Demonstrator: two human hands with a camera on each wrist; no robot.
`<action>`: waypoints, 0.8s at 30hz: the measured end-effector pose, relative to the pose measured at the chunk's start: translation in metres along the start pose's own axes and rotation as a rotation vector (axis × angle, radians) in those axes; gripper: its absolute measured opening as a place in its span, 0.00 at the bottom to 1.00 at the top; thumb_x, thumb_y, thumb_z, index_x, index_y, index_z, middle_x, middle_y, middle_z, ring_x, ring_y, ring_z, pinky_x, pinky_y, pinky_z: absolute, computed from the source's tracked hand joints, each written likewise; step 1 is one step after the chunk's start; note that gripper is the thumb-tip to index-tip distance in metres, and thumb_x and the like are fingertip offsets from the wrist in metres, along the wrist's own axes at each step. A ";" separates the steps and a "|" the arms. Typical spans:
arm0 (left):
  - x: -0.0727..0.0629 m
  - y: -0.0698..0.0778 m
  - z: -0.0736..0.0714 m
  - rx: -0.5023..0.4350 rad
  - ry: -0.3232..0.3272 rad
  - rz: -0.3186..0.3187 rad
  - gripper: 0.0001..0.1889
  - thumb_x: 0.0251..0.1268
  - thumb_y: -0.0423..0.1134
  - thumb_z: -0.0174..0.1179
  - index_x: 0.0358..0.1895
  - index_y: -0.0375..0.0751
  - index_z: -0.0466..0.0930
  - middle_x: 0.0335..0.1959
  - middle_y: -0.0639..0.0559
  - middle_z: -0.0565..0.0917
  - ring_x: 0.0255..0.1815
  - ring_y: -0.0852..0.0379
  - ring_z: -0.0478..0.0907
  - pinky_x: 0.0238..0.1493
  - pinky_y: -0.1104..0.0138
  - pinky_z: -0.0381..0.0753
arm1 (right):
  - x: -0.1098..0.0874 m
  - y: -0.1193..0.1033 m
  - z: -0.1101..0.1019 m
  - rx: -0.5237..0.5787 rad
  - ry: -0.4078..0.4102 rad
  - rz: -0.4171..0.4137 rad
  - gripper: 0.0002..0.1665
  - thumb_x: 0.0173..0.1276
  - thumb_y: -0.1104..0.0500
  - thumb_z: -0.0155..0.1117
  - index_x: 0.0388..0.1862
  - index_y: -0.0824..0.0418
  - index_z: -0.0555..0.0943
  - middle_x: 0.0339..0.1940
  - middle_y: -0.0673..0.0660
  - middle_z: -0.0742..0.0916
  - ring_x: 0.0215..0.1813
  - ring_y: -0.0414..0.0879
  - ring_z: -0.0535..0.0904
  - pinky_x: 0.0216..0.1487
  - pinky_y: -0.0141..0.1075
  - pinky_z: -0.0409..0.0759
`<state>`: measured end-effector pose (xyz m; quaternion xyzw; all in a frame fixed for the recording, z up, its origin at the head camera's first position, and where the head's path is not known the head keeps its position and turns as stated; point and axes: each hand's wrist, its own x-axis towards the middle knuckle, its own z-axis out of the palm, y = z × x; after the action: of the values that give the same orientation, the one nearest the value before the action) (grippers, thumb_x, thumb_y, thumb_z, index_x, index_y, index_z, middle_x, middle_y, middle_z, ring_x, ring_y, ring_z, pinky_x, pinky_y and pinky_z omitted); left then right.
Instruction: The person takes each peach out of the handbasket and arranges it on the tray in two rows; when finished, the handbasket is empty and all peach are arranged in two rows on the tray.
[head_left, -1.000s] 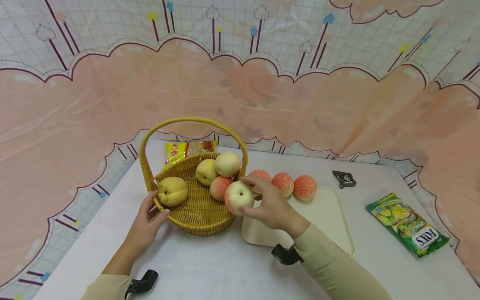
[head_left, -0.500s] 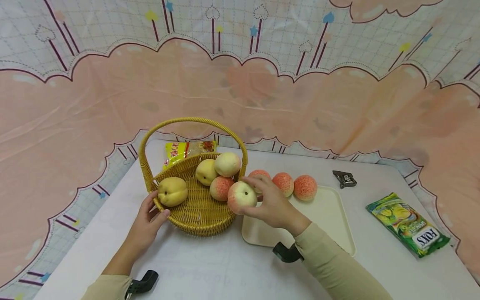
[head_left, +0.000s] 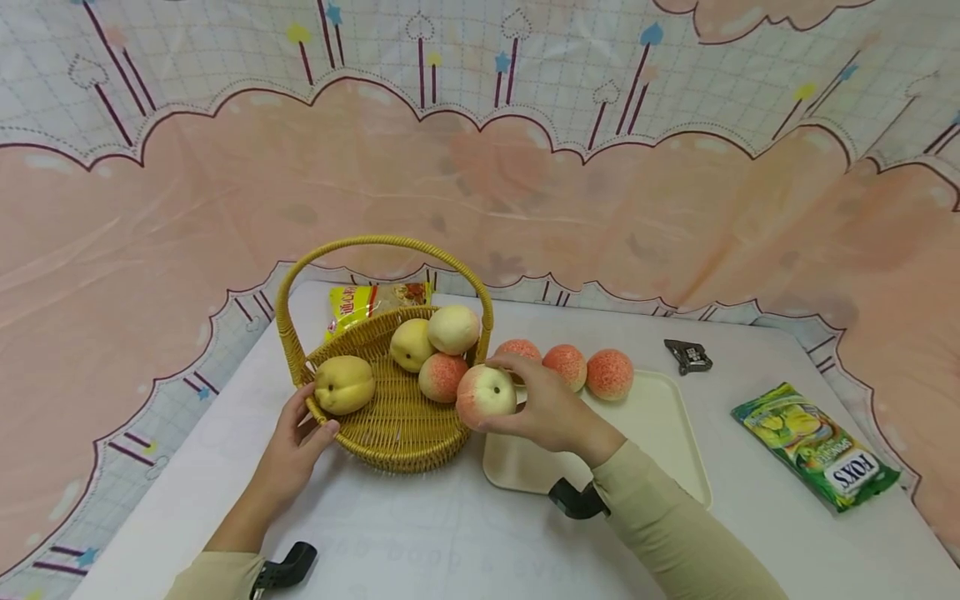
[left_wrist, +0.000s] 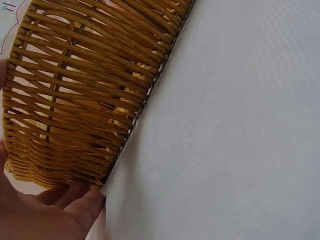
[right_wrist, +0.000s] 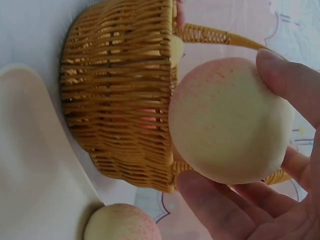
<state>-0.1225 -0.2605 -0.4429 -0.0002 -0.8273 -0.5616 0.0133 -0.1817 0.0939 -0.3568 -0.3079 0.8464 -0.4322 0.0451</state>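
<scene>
A pale peach with a pink blush (head_left: 483, 397) is pinched between the thumb and fingers of my right hand (head_left: 551, 408), at the right rim of the yellow wicker basket (head_left: 397, 429). In the right wrist view the peach (right_wrist: 231, 120) hides part of the basket's rim and handle. My left hand (head_left: 294, 437) grips the basket's left rim; the left wrist view shows its fingers against the woven wall (left_wrist: 80, 100). Inside the basket lie a yellow peach (head_left: 344, 385) at the left, and another yellow one (head_left: 410, 345), a pale one (head_left: 453, 329) and a red one (head_left: 442, 377) at the right.
A cream tray (head_left: 675, 425) lies right of the basket, with red peaches (head_left: 610, 374) along its far side. Behind the basket is a yellow snack packet (head_left: 352, 307). Farther right are a small black object (head_left: 687, 357) and a green FOX'S bag (head_left: 815, 447).
My right hand has shifted slightly right with the pale peach, which has turned a little. My left hand stays on the basket rim.
</scene>
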 end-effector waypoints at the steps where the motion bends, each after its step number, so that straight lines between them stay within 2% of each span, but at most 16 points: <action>1: 0.000 0.000 0.000 -0.003 0.000 -0.001 0.40 0.79 0.38 0.52 0.80 0.35 0.36 0.79 0.28 0.44 0.74 0.25 0.52 0.67 0.41 0.62 | 0.000 0.000 -0.001 -0.020 -0.004 0.001 0.44 0.55 0.54 0.81 0.68 0.64 0.72 0.61 0.57 0.81 0.55 0.50 0.79 0.44 0.39 0.86; 7: 0.000 0.000 0.000 -0.009 0.001 0.000 0.40 0.79 0.38 0.52 0.80 0.36 0.35 0.79 0.29 0.43 0.74 0.24 0.51 0.67 0.41 0.62 | -0.001 0.000 -0.006 -0.108 -0.035 0.003 0.47 0.55 0.52 0.81 0.71 0.62 0.71 0.64 0.56 0.80 0.57 0.48 0.79 0.57 0.46 0.79; 16: -0.001 0.000 0.001 -0.013 0.000 0.006 0.39 0.79 0.38 0.51 0.80 0.35 0.36 0.79 0.29 0.43 0.74 0.24 0.52 0.67 0.43 0.60 | 0.000 0.004 -0.002 -0.128 -0.070 0.015 0.50 0.52 0.51 0.81 0.72 0.62 0.69 0.65 0.57 0.77 0.59 0.50 0.76 0.58 0.47 0.77; 24: 0.000 0.001 0.001 -0.013 0.000 0.017 0.38 0.79 0.37 0.51 0.80 0.35 0.36 0.79 0.29 0.43 0.74 0.25 0.53 0.66 0.44 0.59 | 0.000 0.005 0.000 -0.090 -0.027 -0.009 0.45 0.53 0.52 0.79 0.68 0.60 0.71 0.59 0.54 0.80 0.55 0.46 0.78 0.55 0.45 0.79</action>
<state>-0.1223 -0.2591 -0.4424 -0.0072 -0.8236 -0.5668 0.0180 -0.1839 0.0962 -0.3609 -0.3193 0.8628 -0.3898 0.0405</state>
